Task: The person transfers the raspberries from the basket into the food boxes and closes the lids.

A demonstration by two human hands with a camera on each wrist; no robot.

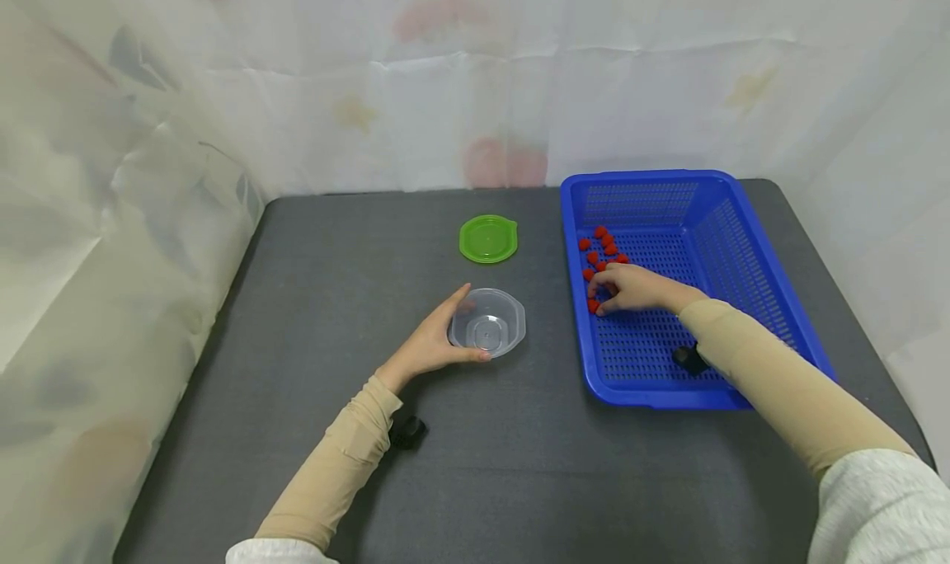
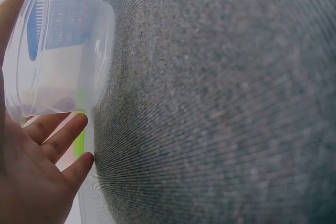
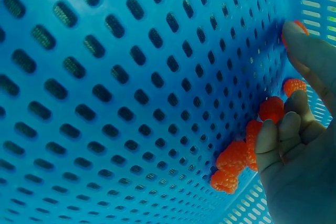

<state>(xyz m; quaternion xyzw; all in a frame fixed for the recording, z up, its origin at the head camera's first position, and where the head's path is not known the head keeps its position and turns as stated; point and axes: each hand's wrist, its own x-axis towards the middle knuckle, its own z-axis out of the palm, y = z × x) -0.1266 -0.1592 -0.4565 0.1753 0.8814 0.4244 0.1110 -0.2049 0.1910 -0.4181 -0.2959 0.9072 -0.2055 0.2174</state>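
My left hand [image 1: 438, 340] holds a clear plastic container [image 1: 508, 321] from its left side, thumb along the near side and index finger at the far side. The other fingers [image 2: 65, 137] spread below the container in the left wrist view. Inside the blue basket [image 1: 604, 395], my right hand [image 1: 634, 288] reaches down among several red raspberries [image 1: 610, 249]. Its thumb and index finger pinch one raspberry [image 1: 593, 306] near the basket's left wall. In the right wrist view the thumb partly covers that raspberry [image 3: 302, 25], and the remaining fingers curl beside other raspberries [image 3: 231, 158].
A green lid [image 1: 487, 239] lies on the grey table [image 1: 334, 300], beyond the container. The basket's raised walls stand around the right hand. Patterned cloth [image 1: 356, 119] hangs behind the table and along its sides.
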